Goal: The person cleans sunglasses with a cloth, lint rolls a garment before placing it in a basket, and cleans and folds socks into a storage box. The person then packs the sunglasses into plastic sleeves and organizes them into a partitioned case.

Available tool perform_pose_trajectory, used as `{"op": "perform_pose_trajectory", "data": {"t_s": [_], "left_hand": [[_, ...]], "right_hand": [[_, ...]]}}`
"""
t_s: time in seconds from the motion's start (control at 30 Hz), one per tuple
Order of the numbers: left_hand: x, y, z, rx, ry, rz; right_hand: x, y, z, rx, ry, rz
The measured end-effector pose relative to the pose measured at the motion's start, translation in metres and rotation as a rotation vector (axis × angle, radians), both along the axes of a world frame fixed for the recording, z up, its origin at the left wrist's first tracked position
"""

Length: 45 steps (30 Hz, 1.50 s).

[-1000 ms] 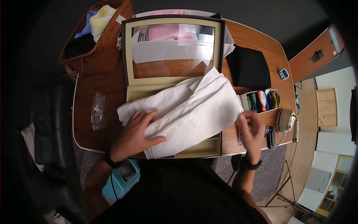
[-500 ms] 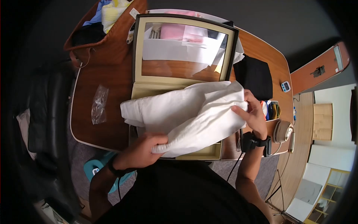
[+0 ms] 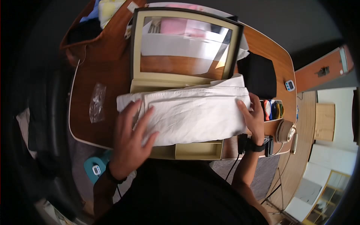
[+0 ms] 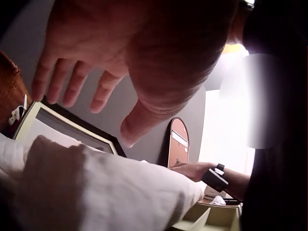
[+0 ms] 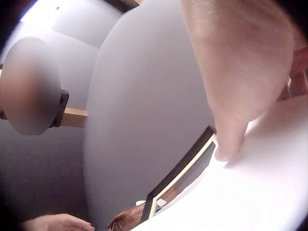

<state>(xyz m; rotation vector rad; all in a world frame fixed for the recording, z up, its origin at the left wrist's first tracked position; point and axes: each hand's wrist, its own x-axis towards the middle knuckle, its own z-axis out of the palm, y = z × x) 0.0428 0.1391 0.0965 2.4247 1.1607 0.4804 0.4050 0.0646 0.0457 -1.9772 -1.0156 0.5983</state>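
Note:
White trousers (image 3: 195, 118), folded into a long flat bundle with stitched seams, lie across the box (image 3: 198, 150), which has cream compartments. Most of the box interior is hidden under them. Over the bundle's left end, my left hand (image 3: 133, 140) has its fingers spread; in the left wrist view that hand (image 4: 120, 53) shows straight fingers above the white cloth (image 4: 120, 192). My right hand (image 3: 255, 120) grips the right end, thumb on top and fingers at the far edge. The right wrist view has its thumb (image 5: 228, 142) pressed on the cloth.
Behind the trousers the glazed box lid (image 3: 135, 48) stands raised. To the right are a folded black garment (image 3: 258, 75), a small bin of rolled clothes (image 3: 273, 108), a timer (image 3: 289, 85) and a beige appliance (image 3: 285, 131). A clear plastic bag (image 3: 97, 103) and brown basket (image 3: 108, 48) are left.
My right hand went from beside the trousers to gripping their right end. My left hand gripped the near edge, then let go and spread. The trousers turned from slanted to nearly level and flattened.

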Motion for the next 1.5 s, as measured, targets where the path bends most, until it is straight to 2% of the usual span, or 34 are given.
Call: {"op": "perform_pose_trajectory", "data": {"t_s": [0.03, 0.1, 0.2, 0.23, 0.33, 0.37, 0.43, 0.5, 0.57, 0.6, 0.83, 0.9, 0.93, 1.07, 1.17, 1.23, 1.3, 1.37, 1.5], "left_hand": [[-0.001, -0.008, -0.002, -0.017, 0.007, 0.031], [0.003, -0.023, -0.008, -0.148, 0.043, -0.248], [0.013, -0.038, -0.039, -0.129, 0.104, -0.297], [0.015, -0.04, -0.041, -0.131, 0.103, -0.294], [0.027, -0.034, -0.036, -0.118, 0.051, -0.284], [0.033, -0.031, -0.034, -0.118, 0.046, -0.284], [0.043, -0.029, -0.031, -0.052, -0.01, -0.413], [0.046, -0.036, -0.049, -0.078, -0.03, -0.397], [0.047, -0.038, -0.059, -0.066, 0.041, -0.383], [0.047, -0.037, -0.061, -0.049, 0.075, -0.389], [0.048, -0.043, -0.068, -0.004, 0.064, -0.384], [0.05, -0.046, -0.072, 0.046, 0.038, -0.4], [0.05, -0.047, -0.075, 0.058, 0.056, -0.402], [0.049, -0.052, -0.087, 0.148, 0.09, -0.39], [0.048, -0.052, -0.086, 0.093, 0.095, -0.407], [0.046, -0.051, -0.085, 0.08, 0.073, -0.413], [0.045, -0.052, -0.081, 0.067, 0.055, -0.412], [0.044, -0.052, -0.074, -0.104, -0.055, -0.318], [0.052, -0.052, -0.074, -0.027, 0.058, -0.245]], "right_hand": [[0.003, -0.005, -0.006, 0.027, 0.098, 0.016], [0.006, -0.013, -0.011, -0.091, 0.219, 0.083], [0.003, -0.017, -0.006, -0.078, 0.361, 0.08], [0.003, -0.017, -0.005, -0.081, 0.361, 0.082], [0.001, -0.015, 0.008, -0.328, 0.248, 0.122], [-0.003, -0.016, 0.006, -0.329, 0.244, 0.12], [-0.011, -0.014, -0.007, -0.217, 0.121, 0.178], [-0.008, -0.014, -0.012, -0.248, 0.11, 0.198], [-0.015, -0.014, -0.004, -0.175, 0.071, 0.111], [-0.017, -0.015, -0.002, -0.163, 0.152, 0.082], [-0.012, -0.019, 0.001, -0.205, 0.224, 0.044], [-0.016, -0.02, 0.006, -0.16, 0.434, -0.098], [-0.007, -0.028, -0.004, -0.118, 0.508, -0.094], [0.012, -0.053, -0.015, 0.0, 0.637, -0.18], [0.025, -0.071, -0.014, 0.07, 0.666, -0.23], [0.026, -0.077, -0.009, 0.197, 0.614, -0.126], [0.005, -0.072, 0.015, 0.197, 0.562, -0.137], [-0.024, -0.055, 0.043, 0.154, 0.462, -0.235], [-0.086, -0.035, 0.073, 0.127, 0.421, -0.196]]}}
